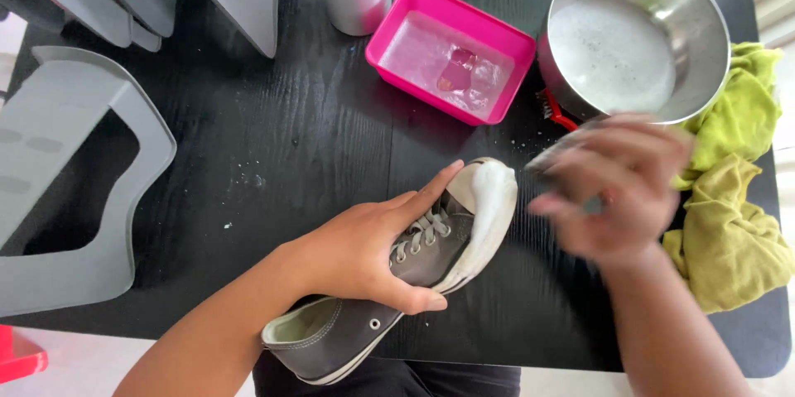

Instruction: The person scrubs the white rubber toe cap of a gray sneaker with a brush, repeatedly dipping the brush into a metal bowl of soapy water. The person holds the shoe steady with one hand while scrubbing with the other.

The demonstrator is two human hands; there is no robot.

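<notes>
The left hand [364, 248] clasps a grey canvas sneaker [389, 281] across its laces, index finger stretched along the upper toward the white rubber toe cap [493, 194], which is coated in foam. The shoe lies tilted on its side at the near edge of the black table [273, 140], heel hanging toward the person. The right hand [617, 190] is blurred with motion just right of the toe; its fingers curl around something dark, though what it is I cannot tell. Behind that hand stands a steel bowl [704, 24] filled with sudsy water, and a red-handled brush [555, 111] lies at its base. To the left, a pink rectangular tub [389, 33] holds shallow clear liquid with a small reddish piece in it. Yellow-green cloths [733, 223] lie crumpled at the table's right edge.
</notes>
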